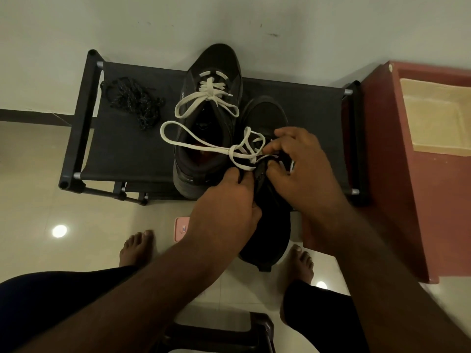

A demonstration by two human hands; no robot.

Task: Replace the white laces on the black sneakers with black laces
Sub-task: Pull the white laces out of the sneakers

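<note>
Two black sneakers rest on a black fabric rack (127, 149). The far sneaker (216, 64) keeps its white lace (206, 98) tied in a bow. The near sneaker (265, 115) hangs over the rack's front edge, and its white lace (204, 146) lies loosened in long loops. My left hand (226, 202) grips this sneaker's side by the collar. My right hand (298, 161) pinches the loosened lace at the eyelets. A bundle of black laces (132, 103) lies at the rack's back left.
A red-brown plastic stool with a cream tray (433, 118) stands to the right of the rack. A pink phone (181, 229) lies on the tiled floor by my bare feet. A dark stool (219, 332) is below me. A white wall is behind the rack.
</note>
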